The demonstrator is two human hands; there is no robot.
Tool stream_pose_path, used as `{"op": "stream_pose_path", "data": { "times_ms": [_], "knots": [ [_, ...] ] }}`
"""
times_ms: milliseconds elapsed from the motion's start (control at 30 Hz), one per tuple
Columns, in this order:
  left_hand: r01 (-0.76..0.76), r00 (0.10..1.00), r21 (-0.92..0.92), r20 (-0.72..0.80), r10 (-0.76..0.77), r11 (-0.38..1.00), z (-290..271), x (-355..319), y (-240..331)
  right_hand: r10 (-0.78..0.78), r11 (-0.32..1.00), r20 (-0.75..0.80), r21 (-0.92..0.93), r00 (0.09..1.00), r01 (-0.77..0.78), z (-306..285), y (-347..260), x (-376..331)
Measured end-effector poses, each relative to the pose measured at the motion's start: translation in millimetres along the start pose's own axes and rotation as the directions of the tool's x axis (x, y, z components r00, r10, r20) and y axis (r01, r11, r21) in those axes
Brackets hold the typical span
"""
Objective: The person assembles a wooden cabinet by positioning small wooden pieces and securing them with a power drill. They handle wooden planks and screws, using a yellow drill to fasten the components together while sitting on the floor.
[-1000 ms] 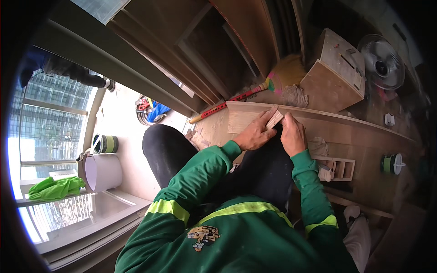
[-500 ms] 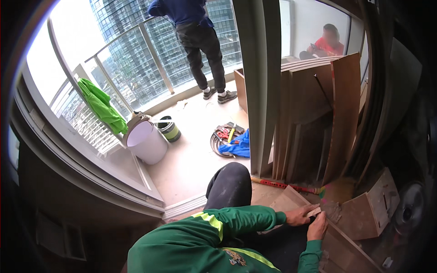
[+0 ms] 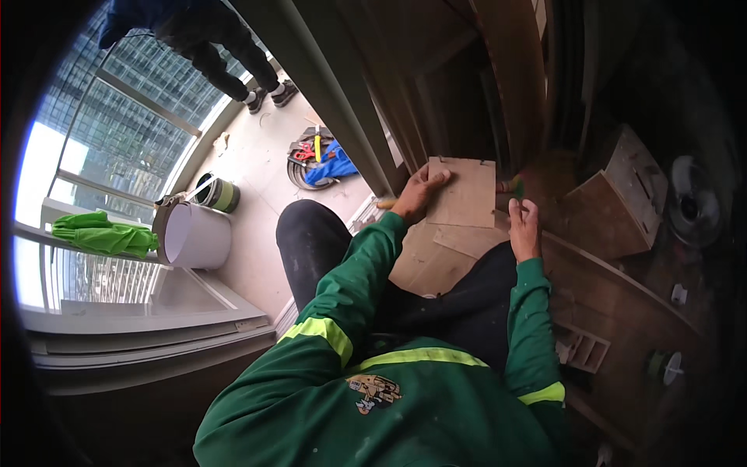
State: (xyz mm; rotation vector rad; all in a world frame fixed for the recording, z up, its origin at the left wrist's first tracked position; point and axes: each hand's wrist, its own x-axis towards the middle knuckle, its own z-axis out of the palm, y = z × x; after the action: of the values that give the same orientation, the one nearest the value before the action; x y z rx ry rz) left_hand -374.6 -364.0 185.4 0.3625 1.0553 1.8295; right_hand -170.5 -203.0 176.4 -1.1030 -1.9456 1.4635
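My left hand [image 3: 420, 193] grips the left edge of a small, light-brown wooden board [image 3: 468, 191], thumb on its face. The board is held up with its flat side showing, and small dark bits sit along its top and right edges. Just off the board's right edge is my right hand [image 3: 525, 227], its fingers bent in. Whatever it may hold is too small to make out. Under the board, more flat wooden pieces [image 3: 424, 261] lie on the floor by my legs.
Right of me stand a wooden box-like piece [image 3: 611, 210] and a round metallic object [image 3: 692, 198]. Tall panels [image 3: 513, 78] lean ahead. On the balcony are tools on a blue cloth [image 3: 331, 163], a white bucket [image 3: 204, 236], a dark bucket [image 3: 222, 194] and a standing person [image 3: 214, 47].
My view has tilted down and turned right. Earlier both hands were together at a wood piece seen edge-on; now the board faces me in my left hand, and my right hand is apart from it.
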Motion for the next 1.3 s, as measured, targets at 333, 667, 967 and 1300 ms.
{"op": "stream_pose_path", "data": {
  "times_ms": [333, 667, 967, 1300],
  "knots": [
    [0.398, 0.789, -0.173, -0.437, -0.432, 0.901, -135.4, 9.4, -159.9, -0.022, 0.741, 0.291, -0.638, 0.956, 0.211, 43.3, 29.4, 6.6],
    [0.419, 0.745, -0.146, -0.509, -0.431, 0.896, -207.7, 32.9, -203.9, 0.181, 0.502, 0.514, -0.781, 0.839, 0.371, 122.7, 91.8, 82.8],
    [0.458, 0.767, -0.119, -0.447, -0.46, 0.881, -174.7, 54.3, -217.9, 0.079, 0.494, 0.487, -0.777, 0.87, 0.39, 88.8, 63.1, 61.5],
    [0.312, 0.621, -0.666, -0.397, -0.676, 0.678, -168.4, 19.2, -204.5, 0.126, 0.501, 0.483, -0.785, 0.866, 0.365, 100.5, 84.3, 71.2]
  ]
}}
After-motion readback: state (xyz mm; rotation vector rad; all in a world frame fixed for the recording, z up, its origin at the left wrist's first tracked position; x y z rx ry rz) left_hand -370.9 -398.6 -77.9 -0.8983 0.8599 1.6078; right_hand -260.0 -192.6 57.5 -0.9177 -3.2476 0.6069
